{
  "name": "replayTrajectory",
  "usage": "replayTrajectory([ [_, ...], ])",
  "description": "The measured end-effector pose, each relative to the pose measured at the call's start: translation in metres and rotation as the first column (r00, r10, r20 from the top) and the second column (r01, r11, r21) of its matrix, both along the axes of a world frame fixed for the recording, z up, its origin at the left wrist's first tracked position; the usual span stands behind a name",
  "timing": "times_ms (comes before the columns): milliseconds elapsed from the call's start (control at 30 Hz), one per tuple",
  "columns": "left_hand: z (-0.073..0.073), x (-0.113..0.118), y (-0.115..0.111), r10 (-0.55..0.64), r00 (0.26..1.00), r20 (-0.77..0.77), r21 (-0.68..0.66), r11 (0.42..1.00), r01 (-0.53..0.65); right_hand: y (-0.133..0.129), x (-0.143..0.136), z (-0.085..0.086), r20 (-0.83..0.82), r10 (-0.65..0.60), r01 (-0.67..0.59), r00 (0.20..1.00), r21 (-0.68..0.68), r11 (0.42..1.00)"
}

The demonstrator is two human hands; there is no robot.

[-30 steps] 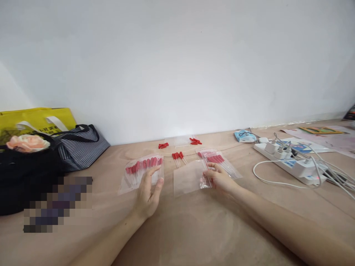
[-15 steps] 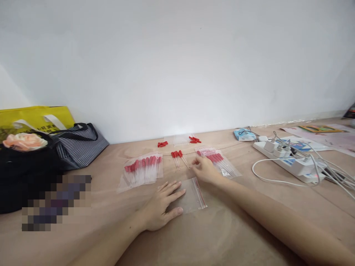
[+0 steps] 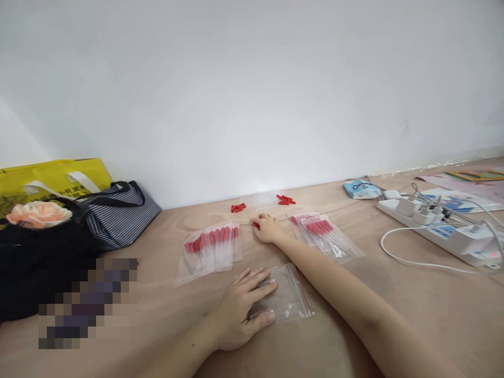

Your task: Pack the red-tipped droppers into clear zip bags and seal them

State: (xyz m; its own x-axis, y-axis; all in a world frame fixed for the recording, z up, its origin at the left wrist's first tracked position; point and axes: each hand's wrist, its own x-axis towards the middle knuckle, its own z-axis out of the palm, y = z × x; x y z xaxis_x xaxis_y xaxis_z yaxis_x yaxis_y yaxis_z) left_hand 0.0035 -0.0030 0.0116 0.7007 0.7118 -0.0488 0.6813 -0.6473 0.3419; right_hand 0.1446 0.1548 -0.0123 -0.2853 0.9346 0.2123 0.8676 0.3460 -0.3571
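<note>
My left hand [image 3: 240, 310] lies flat with fingers spread on the left part of a clear zip bag [image 3: 289, 294]. Farther out, my right hand [image 3: 265, 228] reaches over the spot with the red-topped droppers, its fingers curled around a red top [image 3: 255, 225]; the other droppers there are hidden by the hand. Clear bags of red-topped droppers lie to the left [image 3: 210, 247] and to the right [image 3: 325, 236]. Near the wall are two small piles of red caps, one on the left [image 3: 238, 208] and one on the right [image 3: 286, 200], with clear thin tubes [image 3: 268, 200] between them.
A white power strip [image 3: 441, 231] with plugs and cables sits at the right, near a blue packet [image 3: 361, 189] and printed sheets [image 3: 464, 202]. At the left are a striped bag [image 3: 118, 215], a yellow bag [image 3: 59, 176] and a black bag [image 3: 43, 268] with a flower.
My right hand has moved left and away from me, onto the droppers, and closed on a red top. My left hand stays on the clear bag. The view has shifted slightly.
</note>
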Motion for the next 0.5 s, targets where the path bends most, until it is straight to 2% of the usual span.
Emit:
replayTrajectory([
  [300, -0.002, -0.001, 0.0, -0.004, 0.999, 0.044, 0.017, 1.0, 0.004, -0.008, 0.009, 0.0, 0.064, -0.082, 0.081, 0.995, 0.032, 0.996],
  [500, -0.002, -0.001, 0.0, 0.008, 0.999, 0.038, 0.015, 1.0, -0.008, -0.017, 0.018, -0.003, 0.079, -0.254, 0.251, 0.964, 0.042, 0.967],
])
